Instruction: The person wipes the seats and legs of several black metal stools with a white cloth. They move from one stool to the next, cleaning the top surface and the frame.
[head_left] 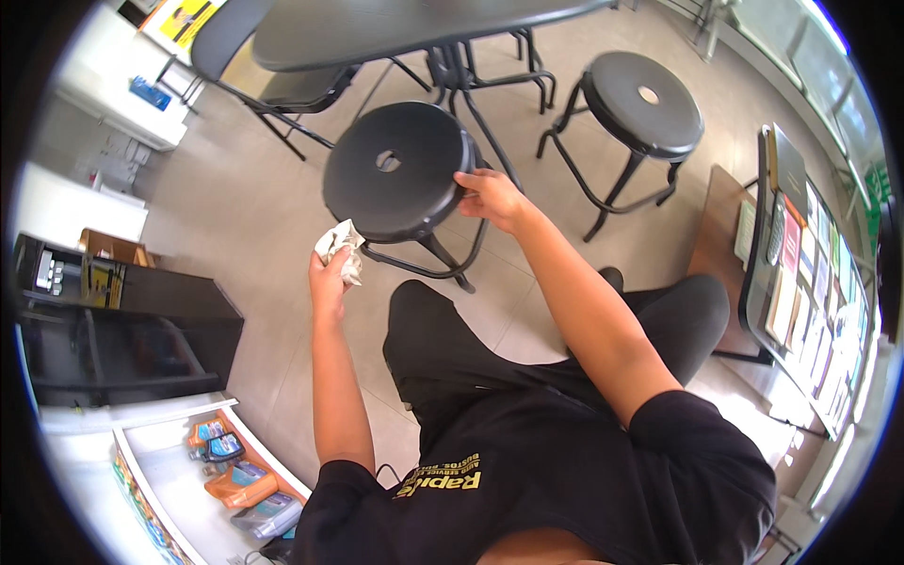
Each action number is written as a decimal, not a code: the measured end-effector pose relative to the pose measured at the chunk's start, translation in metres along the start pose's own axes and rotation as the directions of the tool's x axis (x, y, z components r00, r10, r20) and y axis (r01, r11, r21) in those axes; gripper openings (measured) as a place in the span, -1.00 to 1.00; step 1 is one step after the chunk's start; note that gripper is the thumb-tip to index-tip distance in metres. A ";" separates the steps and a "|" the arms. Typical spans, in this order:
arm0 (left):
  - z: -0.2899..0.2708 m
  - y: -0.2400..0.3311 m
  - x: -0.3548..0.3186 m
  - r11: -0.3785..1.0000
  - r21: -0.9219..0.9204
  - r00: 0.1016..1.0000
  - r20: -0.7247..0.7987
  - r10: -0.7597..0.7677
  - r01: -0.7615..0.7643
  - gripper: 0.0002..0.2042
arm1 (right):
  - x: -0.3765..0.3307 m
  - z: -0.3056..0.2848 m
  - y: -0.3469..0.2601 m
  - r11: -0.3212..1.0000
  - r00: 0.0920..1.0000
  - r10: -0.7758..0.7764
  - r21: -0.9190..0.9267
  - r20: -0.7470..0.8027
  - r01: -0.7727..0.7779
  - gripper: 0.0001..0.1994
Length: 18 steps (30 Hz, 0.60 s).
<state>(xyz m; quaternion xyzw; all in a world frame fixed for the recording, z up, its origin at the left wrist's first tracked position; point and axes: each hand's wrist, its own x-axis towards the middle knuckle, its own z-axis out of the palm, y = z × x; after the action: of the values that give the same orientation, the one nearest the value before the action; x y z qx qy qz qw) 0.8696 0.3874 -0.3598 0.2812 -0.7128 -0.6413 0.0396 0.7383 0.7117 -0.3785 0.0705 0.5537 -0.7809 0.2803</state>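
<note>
A crumpled white cloth or paper wipe [341, 247] is gripped in my left hand [328, 282], close to the near-left edge of a black round stool [405, 179]. The stool has a small hole in its seat and bent tube legs. On the stool's right rim, my right hand [492, 200] is closed, thumb on top and the other fingers partly hidden at the side. Beyond that hand stands a second black stool [640, 102], apart from the first.
A dark round table [405, 33] and a black folding chair [306, 92] stand beyond the stools. At right is a table [753, 273] with papers and cards. A white drawer [179, 508] holding orange and grey bottles [247, 485] lies lower left, below a black cabinet [132, 330].
</note>
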 end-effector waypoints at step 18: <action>0.057 0.048 0.311 0.785 0.502 0.910 0.010 0.414 -0.362 -0.60 | 0.007 0.114 -0.084 0.068 0.722 -0.665 -0.947 0.191 0.313 -0.51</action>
<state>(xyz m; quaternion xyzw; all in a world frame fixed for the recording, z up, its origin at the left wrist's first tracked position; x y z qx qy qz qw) 0.5681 0.2984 -0.4189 0.1613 -0.8919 -0.4009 0.1333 0.7117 0.6249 -0.2692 -0.1883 0.9234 -0.3168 -0.1073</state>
